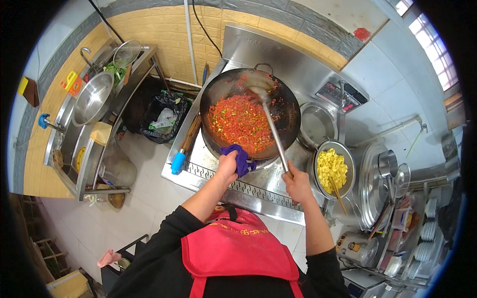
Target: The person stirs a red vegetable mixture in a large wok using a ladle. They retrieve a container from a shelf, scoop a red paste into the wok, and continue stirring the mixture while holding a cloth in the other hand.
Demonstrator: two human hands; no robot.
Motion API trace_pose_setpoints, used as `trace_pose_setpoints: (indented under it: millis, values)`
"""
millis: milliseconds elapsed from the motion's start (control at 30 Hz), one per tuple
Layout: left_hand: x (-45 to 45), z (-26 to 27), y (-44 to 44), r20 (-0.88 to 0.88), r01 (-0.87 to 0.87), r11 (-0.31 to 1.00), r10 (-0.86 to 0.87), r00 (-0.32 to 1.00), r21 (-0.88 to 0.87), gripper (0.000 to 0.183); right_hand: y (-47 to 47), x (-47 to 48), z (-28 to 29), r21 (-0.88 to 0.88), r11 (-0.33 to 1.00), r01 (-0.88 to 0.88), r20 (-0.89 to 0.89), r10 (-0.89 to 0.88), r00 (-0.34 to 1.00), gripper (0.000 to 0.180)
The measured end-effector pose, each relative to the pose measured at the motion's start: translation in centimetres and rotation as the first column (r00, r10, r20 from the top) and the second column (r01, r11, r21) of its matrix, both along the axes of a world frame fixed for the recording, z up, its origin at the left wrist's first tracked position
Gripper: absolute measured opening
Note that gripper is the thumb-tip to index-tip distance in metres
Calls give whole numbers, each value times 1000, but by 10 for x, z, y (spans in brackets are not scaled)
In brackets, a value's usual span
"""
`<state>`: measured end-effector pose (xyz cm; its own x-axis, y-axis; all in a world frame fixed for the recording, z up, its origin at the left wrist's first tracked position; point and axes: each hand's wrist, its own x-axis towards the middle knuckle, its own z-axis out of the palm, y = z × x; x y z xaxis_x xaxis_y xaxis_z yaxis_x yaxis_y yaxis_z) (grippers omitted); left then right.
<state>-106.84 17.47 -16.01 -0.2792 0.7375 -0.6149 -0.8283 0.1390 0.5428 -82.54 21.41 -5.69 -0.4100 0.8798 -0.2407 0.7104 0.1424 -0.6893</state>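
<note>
A large dark wok (pixel 218 89) sits on the steel stove, holding a chopped red mixture with green and yellow bits (pixel 240 123). With a purple cloth (pixel 244 161), my left hand (pixel 228 165) grips the wok's near rim; the cloth hides what lies under it. My right hand (pixel 298 184) is closed on the wooden handle of a long metal wok ladle (pixel 275 130), whose head rests inside the wok's far part, partly blurred by steam. Right of the wok, a strainer (pixel 351 164) holds scrambled egg pieces (pixel 331 167) and a pair of chopsticks (pixel 337 193).
A steel pot (pixel 318 124) stands behind the strainer, and a large lidded pot (pixel 369 186) is at the right. A bamboo wok brush (pixel 190 138) lies along the stove's left edge. Further left are a bin with a black bag (pixel 149 128) and a sink counter with a steel bowl (pixel 93 98).
</note>
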Motion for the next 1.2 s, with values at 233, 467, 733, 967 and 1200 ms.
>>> trace_pose_setpoints:
  millis: [233,467,733,967,1200]
  values:
    - [4,4,3,37,-55,997,57,998,-50,10,-47,-8,-16,-809,584,63,-378,-600,705,18]
    - [5,17,-1,44,-69,997,70,997,-26,10,-38,-32,12,-850,76,-522,-152,-983,104,16]
    - [6,15,4,-72,-74,995,69,995,-70,14,-64,-6,56,-380,923,62,-48,-86,995,56]
    - [4,24,6,-17,-87,991,86,996,-98,20,-53,23,24,191,976,-102,50,94,994,58]
    - [0,-9,0,279,7,1000,-5,960,-6,27,-35,10,22,96,995,-21,105,11,994,57]
